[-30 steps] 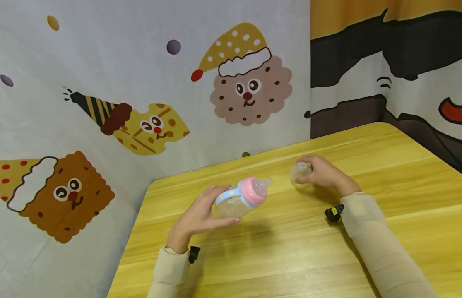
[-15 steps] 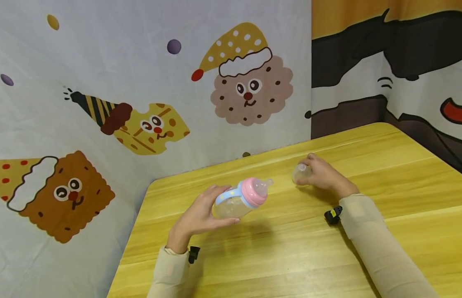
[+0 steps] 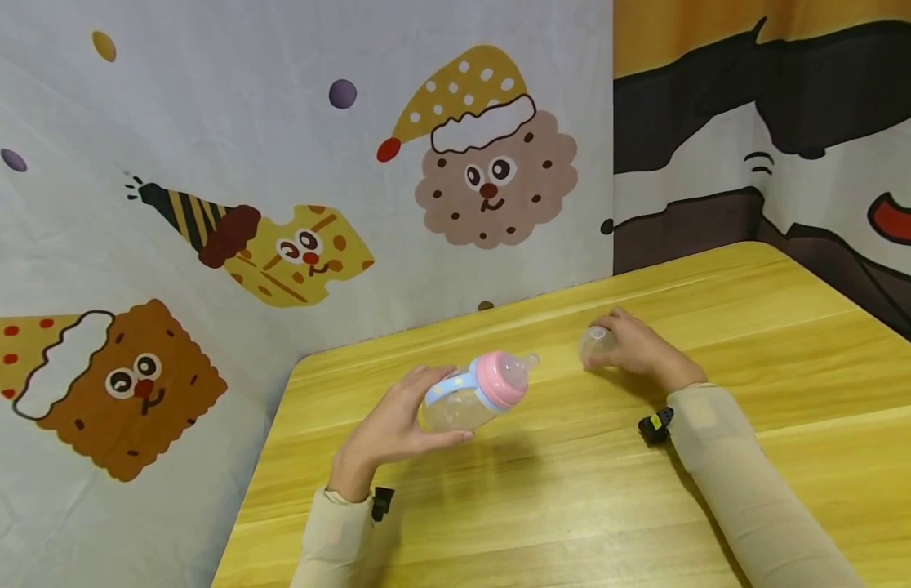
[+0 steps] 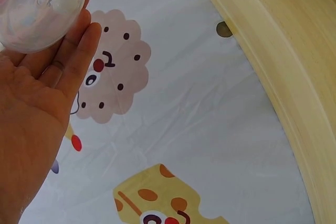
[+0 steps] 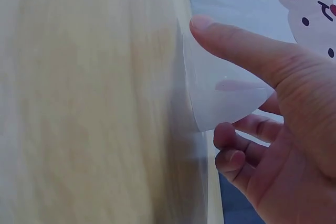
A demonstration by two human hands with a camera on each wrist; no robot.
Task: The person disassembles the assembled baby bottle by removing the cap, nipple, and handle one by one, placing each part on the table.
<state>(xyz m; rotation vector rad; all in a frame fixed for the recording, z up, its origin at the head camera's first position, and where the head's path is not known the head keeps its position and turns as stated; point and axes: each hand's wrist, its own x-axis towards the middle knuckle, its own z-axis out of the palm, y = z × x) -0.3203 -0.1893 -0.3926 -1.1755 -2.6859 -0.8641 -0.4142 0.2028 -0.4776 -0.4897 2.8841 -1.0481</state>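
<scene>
- And there it went: the right hand [image 3: 633, 343] and the clear cap [image 3: 593, 351] had slid slightly nearer the person since the frame a second earlier, while the left hand [image 3: 388, 418] and the bottle [image 3: 451, 410] barely stirred.
- On the left, thumb and fingers were clamped on the bottle's body, holding it tilted above the table [image 3: 573, 490], its teat [image 3: 516, 369] aimed toward the cap's side and well apart from it.
- On the right, the thumb lay along one side and fingers sat opposite, pinching the cap, which stood rim down on the wood (the right wrist view was the best seat for that).
- Where was the danger? The slick, leaning bottle looked liable to slip if that left thumb eased off.
- The cap seemed chancy too: a lopsided squeeze on its thin wall might have tipped it or sent it skidding.
- And the materials! Transparent, rounded bottle; glossy pink collar [image 3: 492, 380]; pale blue handle [image 3: 452, 385] with yellow spots; translucent, soft-looking teat.
- The cap was a smooth see-through dome, the table streaked with long yellow grain, the cloth backdrop [image 3: 242, 90] faintly creased.
</scene>
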